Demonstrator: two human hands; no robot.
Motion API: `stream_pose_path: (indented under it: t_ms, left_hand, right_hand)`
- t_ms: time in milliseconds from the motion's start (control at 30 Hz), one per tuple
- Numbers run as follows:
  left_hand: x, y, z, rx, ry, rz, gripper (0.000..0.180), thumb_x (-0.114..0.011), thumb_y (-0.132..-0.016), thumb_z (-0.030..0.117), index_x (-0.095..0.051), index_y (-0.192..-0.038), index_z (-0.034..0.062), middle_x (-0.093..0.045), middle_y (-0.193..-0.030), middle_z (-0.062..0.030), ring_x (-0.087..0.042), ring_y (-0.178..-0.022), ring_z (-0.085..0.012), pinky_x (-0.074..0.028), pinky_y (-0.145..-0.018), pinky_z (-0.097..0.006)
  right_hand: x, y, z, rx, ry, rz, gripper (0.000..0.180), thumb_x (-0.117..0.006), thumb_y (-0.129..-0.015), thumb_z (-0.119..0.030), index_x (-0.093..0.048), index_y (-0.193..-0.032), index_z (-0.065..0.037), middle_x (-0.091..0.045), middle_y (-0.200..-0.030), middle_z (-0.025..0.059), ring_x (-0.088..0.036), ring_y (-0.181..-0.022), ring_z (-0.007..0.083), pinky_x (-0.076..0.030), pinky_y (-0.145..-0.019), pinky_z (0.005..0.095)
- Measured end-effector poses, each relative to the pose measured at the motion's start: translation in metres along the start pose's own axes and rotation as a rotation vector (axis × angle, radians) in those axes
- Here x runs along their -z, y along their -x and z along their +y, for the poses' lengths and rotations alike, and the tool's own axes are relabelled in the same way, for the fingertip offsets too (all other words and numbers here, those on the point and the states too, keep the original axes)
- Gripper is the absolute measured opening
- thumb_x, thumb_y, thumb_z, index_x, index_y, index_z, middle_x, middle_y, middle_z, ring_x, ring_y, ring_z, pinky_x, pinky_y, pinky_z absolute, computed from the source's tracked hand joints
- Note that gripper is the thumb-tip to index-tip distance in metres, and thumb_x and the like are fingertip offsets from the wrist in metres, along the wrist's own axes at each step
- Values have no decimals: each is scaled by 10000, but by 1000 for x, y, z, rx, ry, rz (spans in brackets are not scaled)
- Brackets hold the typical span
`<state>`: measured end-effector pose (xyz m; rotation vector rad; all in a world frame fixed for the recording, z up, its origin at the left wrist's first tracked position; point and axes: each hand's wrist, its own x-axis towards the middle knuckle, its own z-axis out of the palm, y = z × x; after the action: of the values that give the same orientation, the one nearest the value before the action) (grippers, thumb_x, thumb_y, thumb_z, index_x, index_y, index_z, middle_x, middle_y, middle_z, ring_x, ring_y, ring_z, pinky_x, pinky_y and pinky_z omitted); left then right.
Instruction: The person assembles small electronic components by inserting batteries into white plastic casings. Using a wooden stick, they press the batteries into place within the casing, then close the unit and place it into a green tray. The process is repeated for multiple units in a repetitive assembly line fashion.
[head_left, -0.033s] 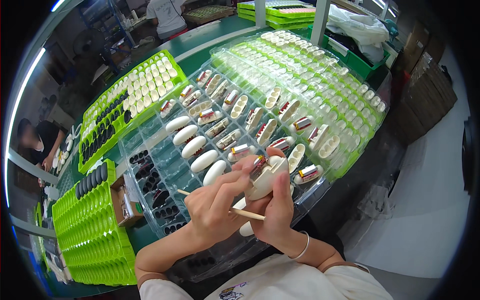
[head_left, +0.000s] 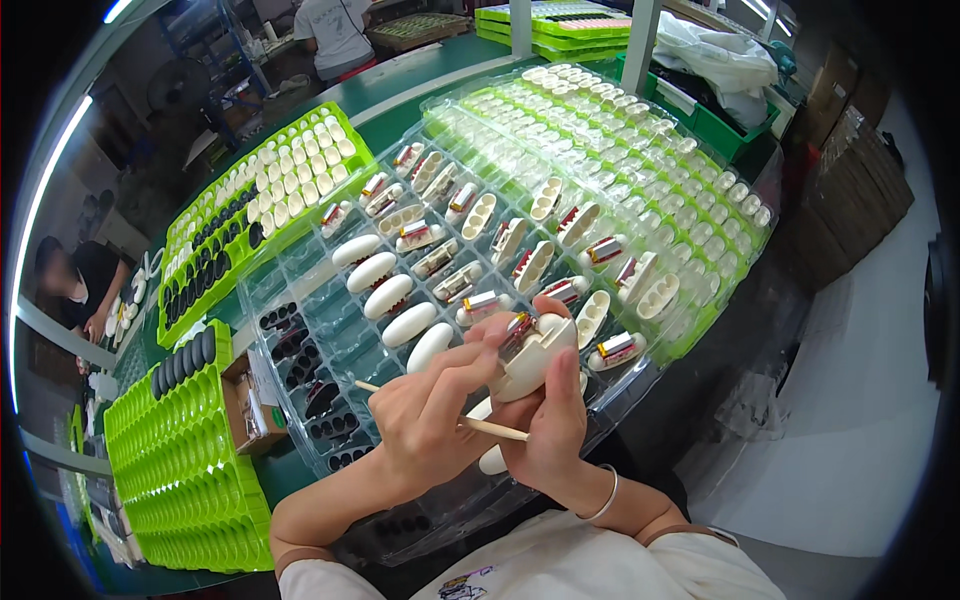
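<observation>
My right hand [head_left: 556, 425] is closed around a white, rounded oval casing [head_left: 538, 366], tilted, with a battery-like part with red and yellow [head_left: 519, 326] in its open side. My left hand [head_left: 428, 412] is closed too, its fingertips against the casing's left side. A thin wooden stick [head_left: 497, 430] runs through the left hand and sticks out at both sides. Under both hands lies a clear compartment tray [head_left: 335, 285]. Its pockets hold similar opened white casings [head_left: 480, 214] with batteries and wires, and several closed white ovals [head_left: 408, 322].
Black parts [head_left: 325, 400] fill the tray's left pockets. Green trays [head_left: 185, 470] stand at left, one with white and black shells [head_left: 290, 170]. Clear-covered green trays [head_left: 600, 140] lie at far right. A small cardboard box [head_left: 256, 405] sits beside the left tray. Other people [head_left: 85, 285] are in the background.
</observation>
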<state>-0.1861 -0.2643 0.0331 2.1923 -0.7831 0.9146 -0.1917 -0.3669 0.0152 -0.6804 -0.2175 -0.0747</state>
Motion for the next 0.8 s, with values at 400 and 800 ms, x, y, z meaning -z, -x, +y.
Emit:
stream_pose_path:
  t_ms: [400, 800]
  left_hand:
    - [2, -6, 3, 9, 5, -208, 515, -752, -586, 232, -499, -985, 29, -566, -879, -120, -587, -638, -205, -433, -453, -254]
    - [15, -8, 30, 423, 374, -700, 99, -445, -840, 123, -422, -825, 28, -459, -509, -134, -496, -457, -316, -373, -423, -392]
  right_hand:
    - [2, -13, -10, -35, -73, 150, 357, -259, -918, -319, -289, -1161, -59, -463, -893, 90, -466, -892, 170, -373, -847, 308]
    - [5, -26, -31, -51, -282, 151, 307, -273, -906, -333, -367, -1069, -90, -437, -752, 52, -382, -576, 117, -365, -573, 285]
